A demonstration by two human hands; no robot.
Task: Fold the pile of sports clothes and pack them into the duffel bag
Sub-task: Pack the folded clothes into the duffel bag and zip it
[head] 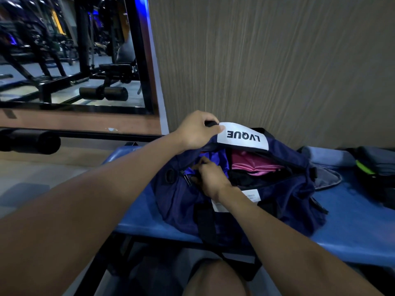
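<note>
My left hand (pixel 195 130) is clenched round the far edge of the navy fabric duffel bag (pixel 245 189), gripping a black handle just beside the white label printed LVQUE (pixel 243 136), and I judge it lifts that side so the mouth stays taut and open. My right hand (pixel 210 175) is down at the near left end of the opening, fingers curled and pinching what looks like the black zipper pull (pixel 188 178); the pinch itself is partly hidden behind my knuckles, so I cannot tell how firm it is. Holding one side up while the other hand works the zip end makes sense if the bag is about to be closed. Inside the opening lie folded pink clothes (pixel 254 164) with something black (pixel 241 177) in front of them, packed below the rim. The bag sits on a blue padded desk (pixel 352 221), pushed up near a wood-grain wall panel (pixel 277 60). To the right on the same desk rest a folded grey-blue garment (pixel 324 155) and a dark bundle with a lime-green trim (pixel 374 165), apart from the bag and not yet packed, so the task seems unfinished. Gym machines (pixel 64 60) stand far left
</note>
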